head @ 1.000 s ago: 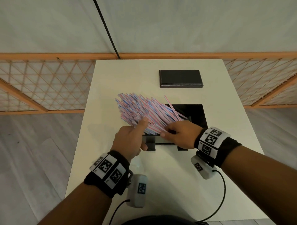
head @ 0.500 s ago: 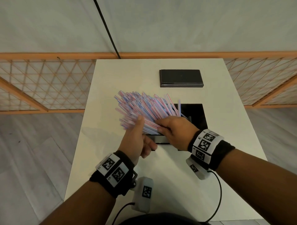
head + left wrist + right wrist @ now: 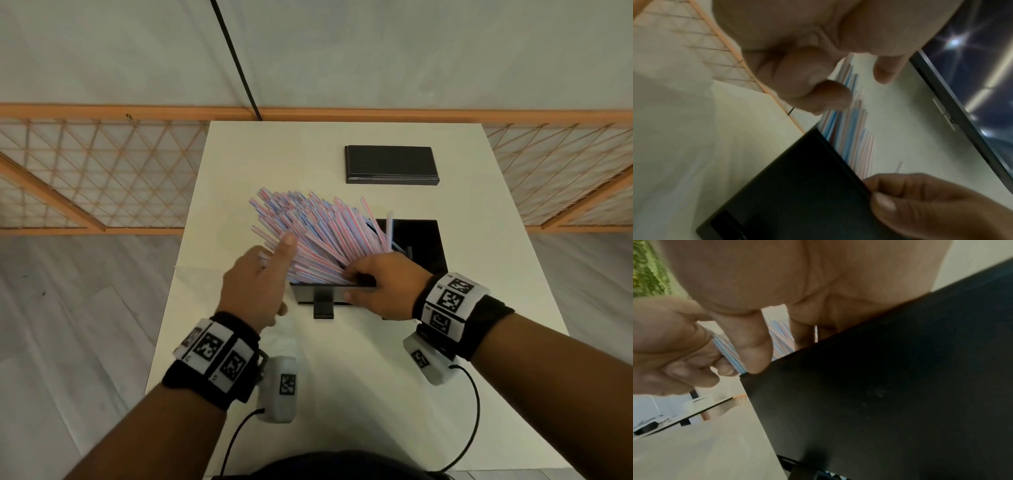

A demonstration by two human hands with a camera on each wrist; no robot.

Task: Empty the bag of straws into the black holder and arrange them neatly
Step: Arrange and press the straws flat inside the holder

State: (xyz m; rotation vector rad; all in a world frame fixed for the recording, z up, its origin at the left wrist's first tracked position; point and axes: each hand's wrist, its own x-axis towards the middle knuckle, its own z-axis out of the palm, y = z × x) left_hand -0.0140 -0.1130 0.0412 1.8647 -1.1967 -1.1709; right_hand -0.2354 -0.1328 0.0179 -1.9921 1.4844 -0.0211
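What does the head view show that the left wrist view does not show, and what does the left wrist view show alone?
Only the head view shows the black lid lying at the table's far end, and both wristbands. Only the left wrist view shows a ceiling light. Both show the straws fanned out of the black holder, the left hand and the right hand.

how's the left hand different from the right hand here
The left hand points its index finger up against the leaning straws; the right hand curls over the black holder, thumb at its near rim. The left touches only straws; the right touches straws and holder. Both wear marker wristbands.
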